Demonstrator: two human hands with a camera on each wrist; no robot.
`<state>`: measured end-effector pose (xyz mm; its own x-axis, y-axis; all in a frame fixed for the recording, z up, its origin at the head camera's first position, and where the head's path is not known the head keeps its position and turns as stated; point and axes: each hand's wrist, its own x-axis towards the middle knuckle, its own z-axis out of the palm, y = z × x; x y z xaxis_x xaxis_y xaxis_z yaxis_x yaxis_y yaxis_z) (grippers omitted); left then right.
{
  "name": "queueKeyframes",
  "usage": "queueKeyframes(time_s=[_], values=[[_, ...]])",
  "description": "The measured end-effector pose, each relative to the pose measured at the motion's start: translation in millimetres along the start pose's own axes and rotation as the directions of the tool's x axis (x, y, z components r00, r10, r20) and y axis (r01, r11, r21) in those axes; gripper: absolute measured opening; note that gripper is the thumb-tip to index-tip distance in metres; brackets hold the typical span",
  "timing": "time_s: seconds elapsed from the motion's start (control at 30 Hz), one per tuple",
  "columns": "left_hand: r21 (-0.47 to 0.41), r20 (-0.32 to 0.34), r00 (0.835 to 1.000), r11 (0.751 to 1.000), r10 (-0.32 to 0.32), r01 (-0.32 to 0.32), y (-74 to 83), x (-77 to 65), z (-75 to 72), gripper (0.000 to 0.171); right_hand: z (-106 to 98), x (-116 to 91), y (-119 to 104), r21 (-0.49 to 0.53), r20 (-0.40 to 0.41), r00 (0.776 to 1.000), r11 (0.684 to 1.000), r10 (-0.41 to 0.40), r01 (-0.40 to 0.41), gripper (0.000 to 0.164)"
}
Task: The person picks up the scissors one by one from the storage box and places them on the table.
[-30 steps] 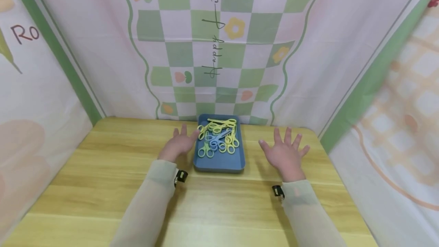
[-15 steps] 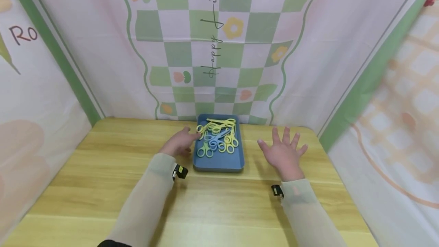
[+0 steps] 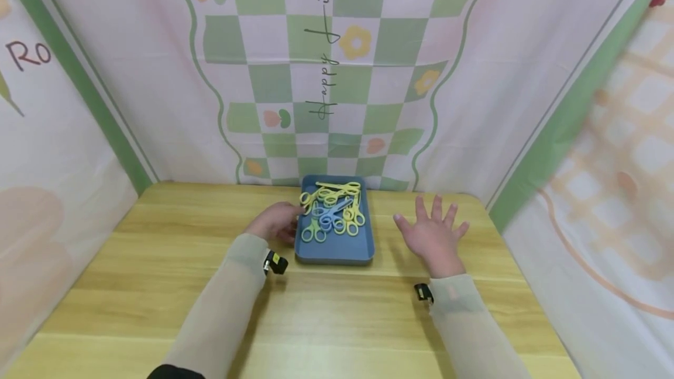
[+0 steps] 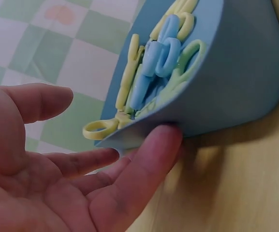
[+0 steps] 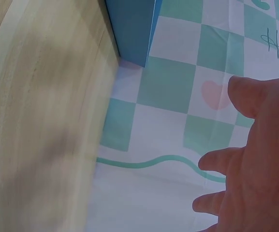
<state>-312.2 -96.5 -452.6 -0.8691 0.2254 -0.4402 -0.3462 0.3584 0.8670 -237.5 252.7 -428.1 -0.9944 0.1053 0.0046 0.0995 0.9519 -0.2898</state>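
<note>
Sleeves cropped below, left fingers partly hidden

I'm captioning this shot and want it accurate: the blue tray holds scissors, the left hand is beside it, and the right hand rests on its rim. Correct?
Not quite: the right hand isn't on the rim. The head view shows it apart from the blue tray, off to the right. The tray does hold scissors, with the left hand beside it.

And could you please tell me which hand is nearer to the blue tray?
The left hand: its fingertips are right at the left side of the blue tray. The right hand is apart from it, off to its right, fingers spread.
</note>
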Motion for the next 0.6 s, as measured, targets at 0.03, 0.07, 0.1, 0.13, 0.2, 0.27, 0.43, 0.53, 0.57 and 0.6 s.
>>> queueKeyframes(time_s=[0.03, 0.07, 0.1, 0.13, 0.2, 0.27, 0.43, 0.53, 0.57, 0.6], values=[[-0.007, 0.001, 1.000, 1.000, -0.005, 0.005, -0.1, 0.4, 0.1, 0.040, 0.5, 0.3, -0.1, 0.000, -0.001, 1.000, 1.000, -0.001, 0.001, 0.104], [-0.021, 0.011, 1.000, 1.000, -0.007, 0.007, -0.3, 1.1, 0.1, 0.039, 0.9, 0.7, -0.3, 0.000, -0.001, 1.000, 1.000, 0.000, 0.000, 0.104], [-0.034, 0.019, 1.000, 0.999, -0.008, 0.009, -0.6, 2.4, 0.0, 0.039, 1.4, 0.9, -0.3, 0.000, 0.000, 1.000, 1.000, 0.001, -0.001, 0.104], [-0.049, 0.026, 1.000, 0.999, -0.010, 0.011, -1.4, 4.1, -0.1, 0.038, 1.8, 1.3, -0.3, 0.002, 0.000, 1.000, 1.000, 0.000, 0.000, 0.104], [-0.065, 0.042, 0.999, 0.998, -0.010, 0.013, -2.6, 7.0, -0.5, 0.037, 2.7, 2.1, -0.2, 0.002, 0.002, 1.000, 1.000, -0.001, 0.001, 0.104], [-0.074, 0.053, 0.998, 0.997, -0.014, 0.018, -2.8, 8.7, -0.9, 0.038, 3.6, 2.8, -0.3, 0.004, 0.004, 1.000, 1.000, -0.001, 0.001, 0.104], [-0.053, 0.041, 0.999, 0.998, -0.027, 0.029, -2.7, 11.4, -1.6, 0.043, 5.3, 4.5, -0.5, 0.003, 0.010, 1.000, 1.000, 0.001, -0.001, 0.103], [-0.055, 0.032, 0.999, 0.998, -0.032, 0.033, -3.6, 13.6, -2.0, 0.049, 5.8, 5.7, -1.1, -0.002, 0.012, 1.000, 1.000, 0.001, -0.001, 0.103], [-0.060, 0.031, 0.999, 0.998, -0.033, 0.035, -4.0, 14.4, -2.2, 0.050, 5.9, 6.3, -1.5, -0.004, 0.012, 1.000, 1.000, 0.000, 0.000, 0.103], [-0.063, 0.030, 0.999, 0.997, -0.035, 0.037, -4.3, 15.0, -2.4, 0.051, 6.1, 7.1, -1.8, -0.004, 0.011, 1.000, 1.000, -0.002, 0.002, 0.103]])
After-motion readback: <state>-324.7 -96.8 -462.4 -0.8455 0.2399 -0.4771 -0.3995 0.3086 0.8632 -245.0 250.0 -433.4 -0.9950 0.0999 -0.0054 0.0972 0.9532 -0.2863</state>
